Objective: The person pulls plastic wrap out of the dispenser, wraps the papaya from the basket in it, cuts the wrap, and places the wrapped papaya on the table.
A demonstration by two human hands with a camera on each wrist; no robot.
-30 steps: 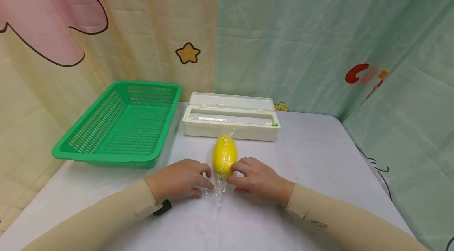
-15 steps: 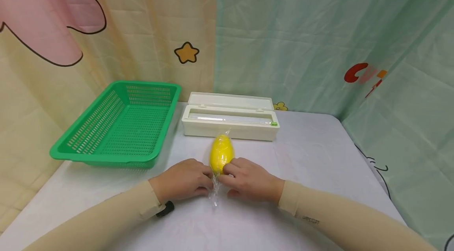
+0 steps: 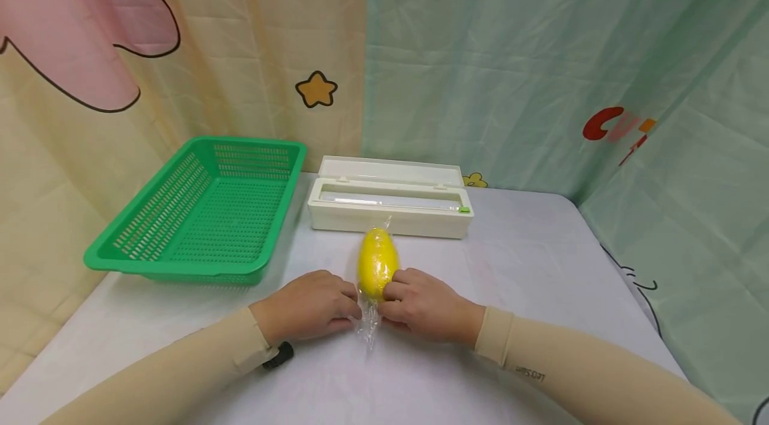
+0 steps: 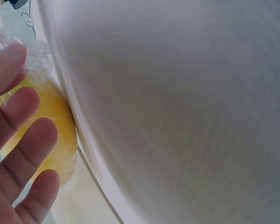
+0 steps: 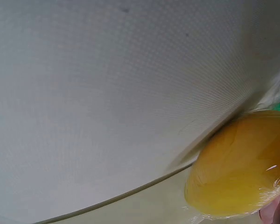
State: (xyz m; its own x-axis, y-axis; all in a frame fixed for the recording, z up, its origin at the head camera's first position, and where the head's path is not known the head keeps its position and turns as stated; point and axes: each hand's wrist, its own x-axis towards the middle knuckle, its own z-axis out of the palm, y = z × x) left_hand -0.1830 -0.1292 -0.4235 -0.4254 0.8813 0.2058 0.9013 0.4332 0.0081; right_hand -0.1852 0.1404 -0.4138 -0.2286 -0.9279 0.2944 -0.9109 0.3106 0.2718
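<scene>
A yellow oval fruit lies on the white table, wrapped in clear plastic wrap. The wrap's loose end gathers at the near tip, and a small twist sticks up at the far tip. My left hand pinches the gathered wrap from the left; the left wrist view shows its thumb and index finger close together at the film, other fingers spread loosely beside the fruit. From the right, my right hand has curled fingers at the fruit's near end and the wrap. In the right wrist view, mostly the fruit shows.
Behind the fruit stands a white plastic wrap dispenser with its lid raised and a green slider at its right end. A green basket sits at the left. Printed curtains hang behind the table.
Both hands have come together at the near end of the fruit, the left reaching the wrap. The fruit has shifted slightly, left and then a little back right.
</scene>
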